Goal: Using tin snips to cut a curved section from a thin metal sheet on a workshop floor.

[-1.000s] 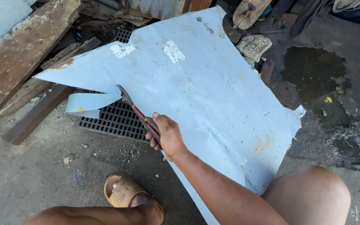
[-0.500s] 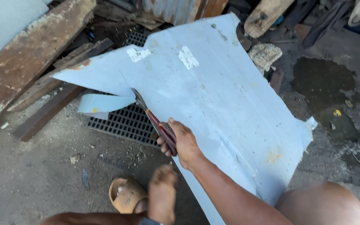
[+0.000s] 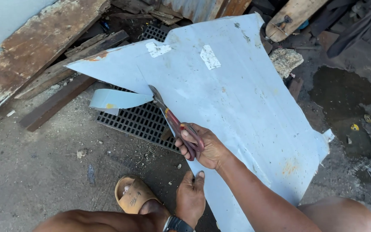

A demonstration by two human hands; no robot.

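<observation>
- A rusty, weathered wooden plank lies slanted along the far left, with 2 darker timber strips beside it on the dusty concrete ground.
- A black metal drain grate sits flat in the ground, partly covered by the sheet above it.
- A curled offcut strip of pale blue metal hangs over the grate, joined to the sheet at the point where the blades meet it.
- A tan sandal is on the person's foot at the bottom, just left of the left hand.
- The left hand, with a dark watch at the wrist, presses flat on the near edge of the sheet, fingers together and the thumb on top of the metal; it is not clamped around anything.
- The tin snips, with red handles and grey blades, point up and left, the blades biting into the sheet's left edge above the grate.
- The right hand is closed tightly around the snips' handles, squeezing them together.
- The large pale blue metal sheet spreads from the middle to the right, resting tilted across the grate and ground, with 2 white sticker patches near its top.
- A rough stone lies just off the sheet's upper right edge, and a dark wet stain marks the ground at far right.
</observation>
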